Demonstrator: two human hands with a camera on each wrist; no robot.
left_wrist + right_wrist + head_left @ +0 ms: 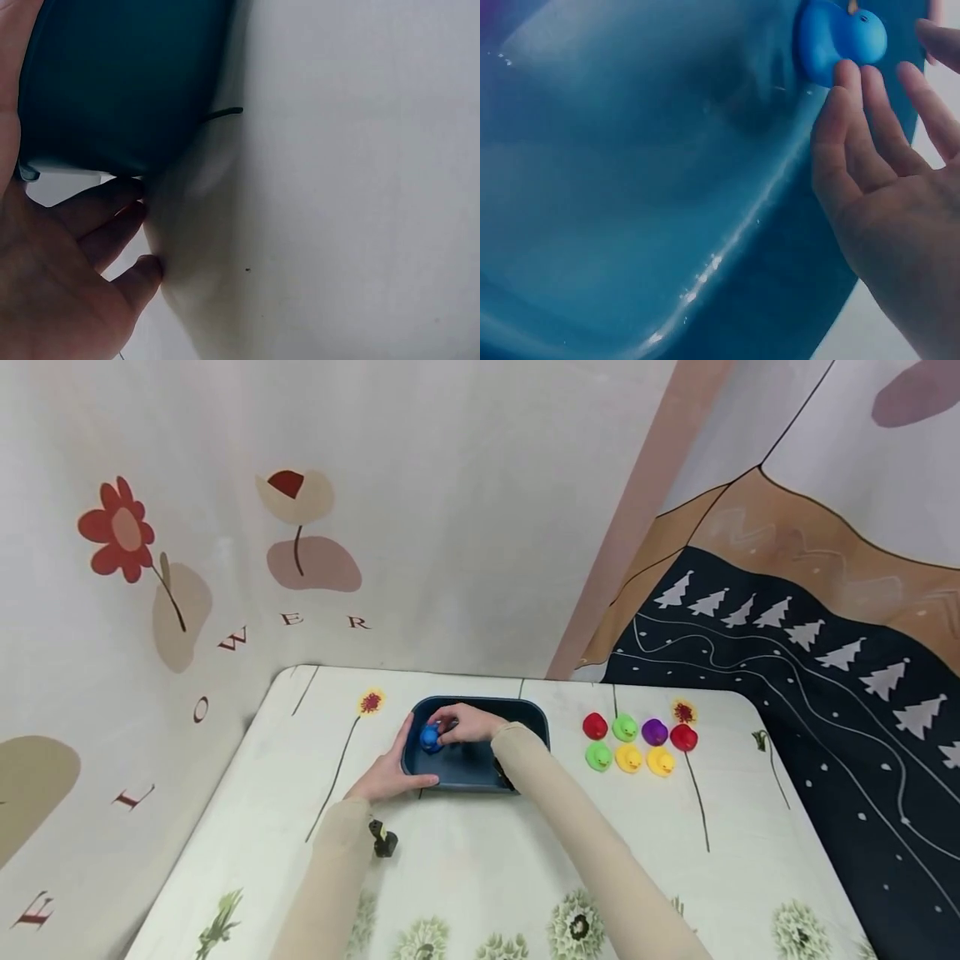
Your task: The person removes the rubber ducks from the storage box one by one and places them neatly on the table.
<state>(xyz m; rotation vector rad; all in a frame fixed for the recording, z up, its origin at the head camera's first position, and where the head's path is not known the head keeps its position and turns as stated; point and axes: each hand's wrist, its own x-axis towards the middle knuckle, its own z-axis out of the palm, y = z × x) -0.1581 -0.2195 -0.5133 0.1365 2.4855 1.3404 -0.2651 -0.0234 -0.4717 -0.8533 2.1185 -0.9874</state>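
Note:
A blue rubber duck point(430, 738) sits inside the dark blue tray point(465, 787), close to its left end. My right hand point(467, 724) reaches over the tray, fingertips right at the duck; in the right wrist view its fingers point(877, 127) are loosely extended at the edge of the duck point(844, 41), most of which shows. My left hand point(386, 777) spans the tray's near left corner, fingers straight along the left side and thumb along the front wall. In the left wrist view, its fingertips point(124, 191) touch the tray's outer wall point(120, 97).
Right of the tray stand several rubber ducks: red point(595, 726), green point(625, 727), purple point(655, 732) and yellow point(628, 758). A small black device point(384, 841) shows by the left wrist. A flower-printed cloth point(480, 860) covers the table; printed curtains hang behind.

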